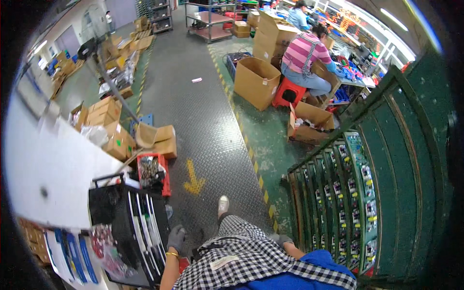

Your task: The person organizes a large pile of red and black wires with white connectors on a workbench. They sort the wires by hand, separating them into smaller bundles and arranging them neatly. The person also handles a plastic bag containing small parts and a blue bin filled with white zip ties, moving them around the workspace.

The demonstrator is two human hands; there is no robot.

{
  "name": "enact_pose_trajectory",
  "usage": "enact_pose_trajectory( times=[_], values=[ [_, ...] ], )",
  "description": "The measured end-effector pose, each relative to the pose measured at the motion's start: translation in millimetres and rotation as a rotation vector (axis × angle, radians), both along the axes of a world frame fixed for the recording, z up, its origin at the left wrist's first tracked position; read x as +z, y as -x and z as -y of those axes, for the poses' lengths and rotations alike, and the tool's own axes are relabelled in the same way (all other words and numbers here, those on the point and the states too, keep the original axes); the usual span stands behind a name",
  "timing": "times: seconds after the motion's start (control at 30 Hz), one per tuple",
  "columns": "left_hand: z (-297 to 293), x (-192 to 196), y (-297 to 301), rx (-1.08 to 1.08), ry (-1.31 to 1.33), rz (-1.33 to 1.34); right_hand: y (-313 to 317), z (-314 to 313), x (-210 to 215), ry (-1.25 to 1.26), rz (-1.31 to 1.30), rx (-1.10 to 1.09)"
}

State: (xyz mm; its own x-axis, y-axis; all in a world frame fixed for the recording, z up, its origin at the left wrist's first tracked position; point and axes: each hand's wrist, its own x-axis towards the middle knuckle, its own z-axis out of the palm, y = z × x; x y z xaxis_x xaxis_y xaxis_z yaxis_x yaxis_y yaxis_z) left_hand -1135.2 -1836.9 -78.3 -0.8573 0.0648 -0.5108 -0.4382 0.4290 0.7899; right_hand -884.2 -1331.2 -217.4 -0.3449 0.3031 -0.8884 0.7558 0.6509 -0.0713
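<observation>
My left hand (177, 239), in a grey glove with a yellow band at the wrist, hangs low beside a black rack (108, 203) that holds upright white-edged panels. Its fingers look loosely apart, and I see nothing in them. My right hand (282, 239), also gloved in grey, hangs at my right side, partly behind the black-and-white checked apron (241, 244). The fingers of that hand are blurred. Close to it on the right stands a green slotted rack (391, 145) filled with several circuit boards (367, 193).
A dark metal walkway (208, 121) with yellow-striped edges runs ahead. Cardboard boxes (104, 113) and a red crate (164, 176) line its left. At right, an open carton (256, 82) stands near a seated person (304, 55) at a workbench. A shelf trolley (210, 21) stands far ahead.
</observation>
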Motion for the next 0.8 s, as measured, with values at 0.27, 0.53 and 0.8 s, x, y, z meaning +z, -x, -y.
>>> enact_pose_trajectory(
  times=[0.27,0.53,0.8],
  values=[
    [55,-97,111,-0.559,0.463,0.421,345,-70,89,-0.114,-0.639,0.11],
    [0,-118,314,-0.471,0.433,0.378,545,-87,148,-0.032,-0.852,-0.03],
    [-104,-170,592,-1.062,0.481,-0.007,580,-167,61,-0.267,-0.434,-0.309]
  ],
)
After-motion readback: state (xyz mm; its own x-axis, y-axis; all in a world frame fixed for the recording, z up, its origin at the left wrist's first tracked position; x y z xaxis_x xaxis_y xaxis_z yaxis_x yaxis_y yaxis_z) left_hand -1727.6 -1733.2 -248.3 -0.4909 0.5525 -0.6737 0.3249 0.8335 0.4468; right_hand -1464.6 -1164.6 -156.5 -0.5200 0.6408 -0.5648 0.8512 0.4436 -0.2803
